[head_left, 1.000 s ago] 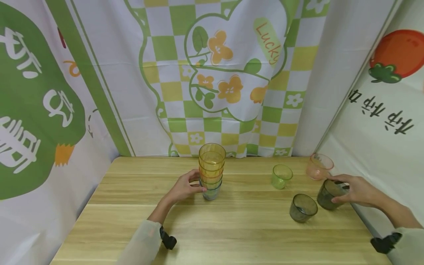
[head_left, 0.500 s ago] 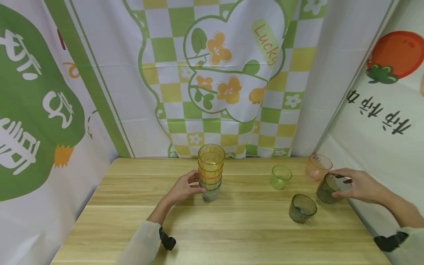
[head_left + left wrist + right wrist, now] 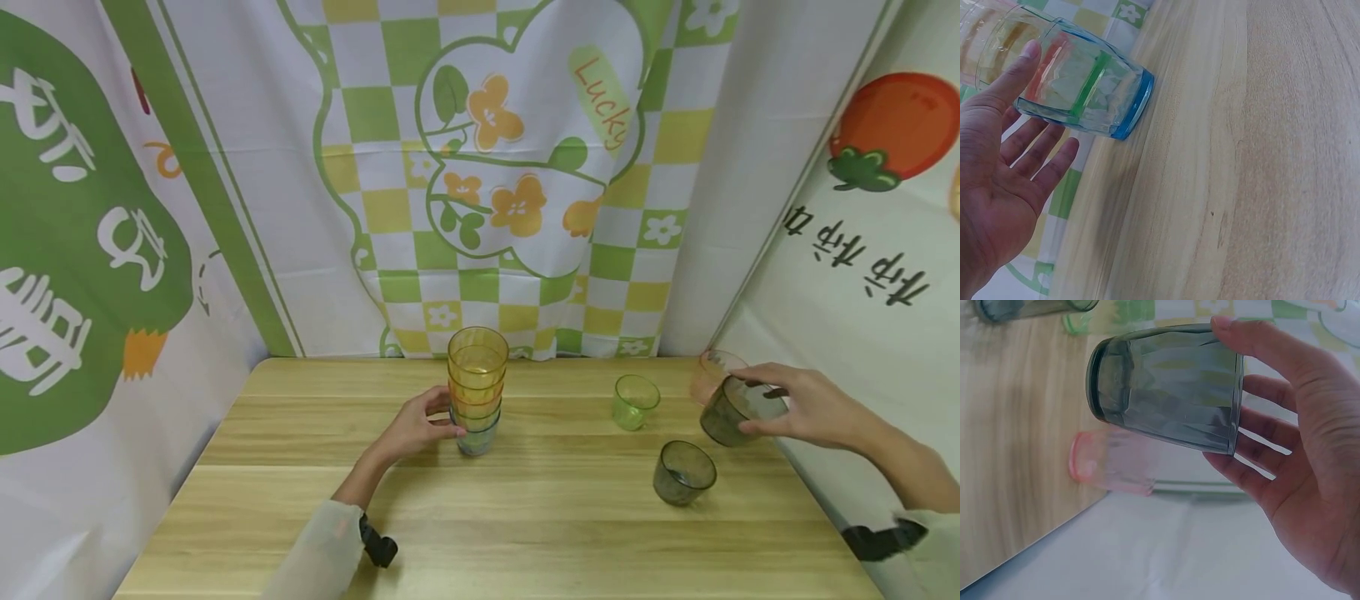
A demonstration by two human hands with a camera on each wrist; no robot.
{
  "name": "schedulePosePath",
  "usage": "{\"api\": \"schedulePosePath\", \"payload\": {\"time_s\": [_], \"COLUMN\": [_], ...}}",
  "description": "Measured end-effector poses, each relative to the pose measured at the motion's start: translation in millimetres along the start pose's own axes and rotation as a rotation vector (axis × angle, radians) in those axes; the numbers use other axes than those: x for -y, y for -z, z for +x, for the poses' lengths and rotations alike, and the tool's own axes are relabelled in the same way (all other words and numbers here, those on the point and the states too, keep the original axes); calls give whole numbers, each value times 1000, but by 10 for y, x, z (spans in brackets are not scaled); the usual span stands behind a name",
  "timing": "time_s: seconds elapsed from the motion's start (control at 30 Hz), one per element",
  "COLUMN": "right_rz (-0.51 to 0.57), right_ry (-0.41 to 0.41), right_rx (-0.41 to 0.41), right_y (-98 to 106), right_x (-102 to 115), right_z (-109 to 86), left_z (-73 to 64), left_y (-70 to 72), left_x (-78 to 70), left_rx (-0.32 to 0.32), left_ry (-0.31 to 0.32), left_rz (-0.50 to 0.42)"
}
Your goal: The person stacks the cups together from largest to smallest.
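My left hand [image 3: 412, 427] holds the lower part of a tall stack of clear cups [image 3: 477, 375], thumb on the near side and fingers behind. Yellow shows at the top of the stack and a blue-based cup [image 3: 1132, 103] at the bottom, standing on the table. Over at the right, my right hand [image 3: 813, 408] grips a smoky grey cup [image 3: 723, 421] by its rim, thumb and fingers on opposite sides. In the right wrist view this grey cup [image 3: 1166, 387] is raised off the wood. Part of the pink cup [image 3: 707, 382] is hidden behind it.
A second grey cup [image 3: 681, 477] stands upright nearer the front, and a green cup [image 3: 633, 410] farther back. The wooden table [image 3: 525, 533] meets a patterned curtain [image 3: 517, 292] at the back and a white sheet [image 3: 862, 333] on the right.
My right hand has raised the grey cup from the table and brought it slightly left, tilting it, so it now overlaps the pink cup. My left hand and the stack stay put.
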State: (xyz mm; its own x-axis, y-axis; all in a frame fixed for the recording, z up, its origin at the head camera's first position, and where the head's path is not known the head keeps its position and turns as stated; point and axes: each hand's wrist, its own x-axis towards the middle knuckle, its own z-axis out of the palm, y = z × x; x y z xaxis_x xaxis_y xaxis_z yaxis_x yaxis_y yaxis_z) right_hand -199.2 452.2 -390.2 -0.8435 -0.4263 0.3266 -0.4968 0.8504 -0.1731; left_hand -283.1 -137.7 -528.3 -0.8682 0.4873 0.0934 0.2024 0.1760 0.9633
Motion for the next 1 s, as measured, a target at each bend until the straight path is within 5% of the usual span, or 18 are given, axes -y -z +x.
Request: {"api": "schedulePosePath", "payload": {"time_s": [1.0], "right_rz": [12], "right_ry": [134], "right_rx": [-57], "right_y": [149], "right_x": [596], "right_z": [424], "left_z": [9], "left_y": [-6], "left_x": [16], "left_rx": [3], "left_ry": [3], "left_rz": [9]}}
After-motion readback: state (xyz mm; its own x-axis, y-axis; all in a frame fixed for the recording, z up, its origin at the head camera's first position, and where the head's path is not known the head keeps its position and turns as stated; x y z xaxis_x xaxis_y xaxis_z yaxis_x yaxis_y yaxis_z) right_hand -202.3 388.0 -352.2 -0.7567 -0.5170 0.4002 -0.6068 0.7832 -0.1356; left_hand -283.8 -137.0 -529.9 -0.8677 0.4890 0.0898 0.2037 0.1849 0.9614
